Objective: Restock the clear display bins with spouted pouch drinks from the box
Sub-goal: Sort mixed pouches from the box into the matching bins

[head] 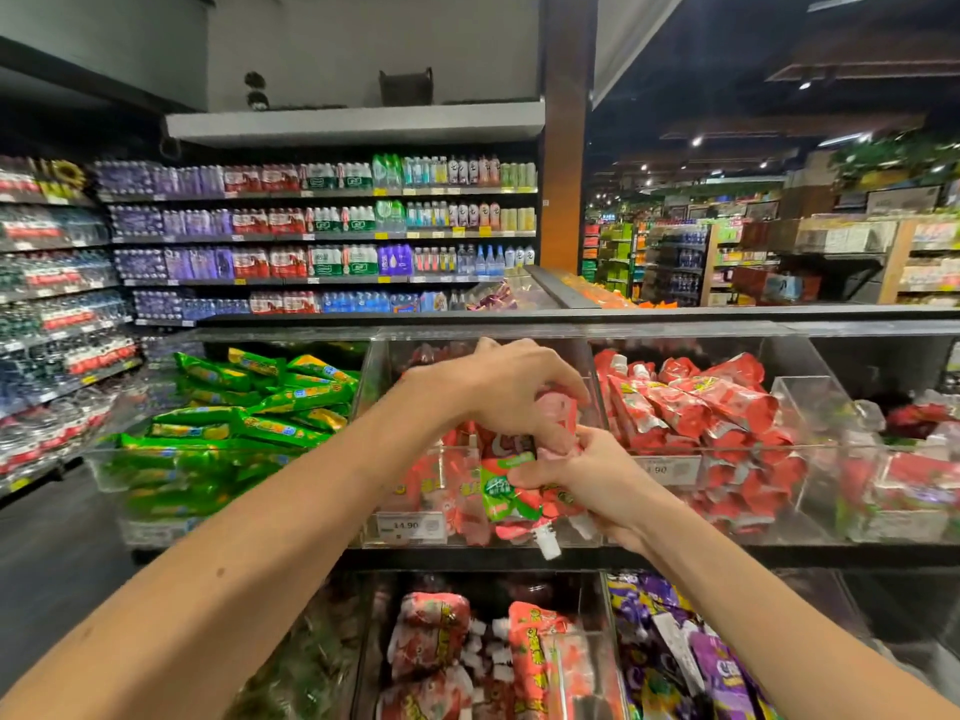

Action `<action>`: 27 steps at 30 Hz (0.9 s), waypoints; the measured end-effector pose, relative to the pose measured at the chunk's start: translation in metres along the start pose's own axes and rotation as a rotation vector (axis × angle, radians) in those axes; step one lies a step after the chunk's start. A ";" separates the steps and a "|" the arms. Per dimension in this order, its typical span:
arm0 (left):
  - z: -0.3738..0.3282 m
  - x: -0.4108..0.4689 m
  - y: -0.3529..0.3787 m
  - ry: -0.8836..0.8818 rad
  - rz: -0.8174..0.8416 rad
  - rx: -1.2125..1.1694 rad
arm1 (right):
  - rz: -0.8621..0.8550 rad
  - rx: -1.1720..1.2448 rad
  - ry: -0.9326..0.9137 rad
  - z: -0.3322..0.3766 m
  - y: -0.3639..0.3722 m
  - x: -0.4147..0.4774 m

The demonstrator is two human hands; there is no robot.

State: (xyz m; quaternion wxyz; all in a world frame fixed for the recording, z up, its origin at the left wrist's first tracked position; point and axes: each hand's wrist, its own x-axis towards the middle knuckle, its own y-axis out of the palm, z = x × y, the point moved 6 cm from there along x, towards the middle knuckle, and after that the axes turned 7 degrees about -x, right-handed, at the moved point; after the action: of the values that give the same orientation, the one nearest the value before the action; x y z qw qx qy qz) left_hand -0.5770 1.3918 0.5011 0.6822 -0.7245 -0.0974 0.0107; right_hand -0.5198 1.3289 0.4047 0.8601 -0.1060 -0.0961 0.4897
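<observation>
My left hand [511, 392] and right hand [592, 480] both grip pink pouches [506, 493] above the middle bin [431, 332]; green packs [249, 407] lie at nine o'clock.

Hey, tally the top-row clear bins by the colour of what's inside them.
Green: 1, the left bin
Red or pink: 3, the middle bin, the red bin beside it, the far-right bin
Total: 4
</observation>
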 end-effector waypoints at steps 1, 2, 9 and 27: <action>0.001 -0.001 0.000 0.022 0.011 -0.029 | 0.010 0.025 -0.001 -0.003 0.003 -0.001; 0.002 -0.002 0.000 0.043 0.021 -0.070 | 0.023 0.046 0.001 -0.004 0.007 -0.003; 0.020 -0.009 -0.015 0.027 -0.054 -0.386 | 0.115 0.212 -0.079 -0.001 0.021 -0.005; 0.085 -0.016 -0.025 -0.323 -1.007 -0.456 | -0.026 0.726 0.168 -0.055 -0.027 0.006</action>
State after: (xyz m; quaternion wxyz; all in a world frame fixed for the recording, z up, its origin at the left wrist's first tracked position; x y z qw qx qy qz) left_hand -0.6086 1.4749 0.5180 0.4062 -0.7068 -0.5332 -0.2262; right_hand -0.4796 1.3153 0.3599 0.8528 0.1674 0.1536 0.4702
